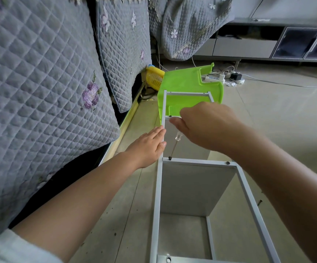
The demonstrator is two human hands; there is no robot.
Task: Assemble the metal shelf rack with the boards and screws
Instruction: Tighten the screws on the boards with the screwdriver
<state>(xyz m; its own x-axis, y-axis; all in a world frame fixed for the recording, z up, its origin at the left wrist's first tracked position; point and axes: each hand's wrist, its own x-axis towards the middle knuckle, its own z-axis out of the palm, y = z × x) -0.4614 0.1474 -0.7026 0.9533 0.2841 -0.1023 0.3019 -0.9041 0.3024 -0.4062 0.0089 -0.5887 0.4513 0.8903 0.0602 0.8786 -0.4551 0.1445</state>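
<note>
My right hand [207, 128] grips the screwdriver [175, 144], tip angled down onto the crossbar screw [170, 158]; left hand [150, 147], fingers flat together, steadies the rack frame [158, 186].

I see a rack [158, 186] of smooth, painted grey metal with flat matt grey boards [193, 190], a screwdriver [174, 143] with a clear plastic handle and thin metal shaft, a shiny green plastic stool [184, 82], soft quilted cloth covers [40, 82], and a smooth, slightly shiny tiled floor [277, 120].
</note>
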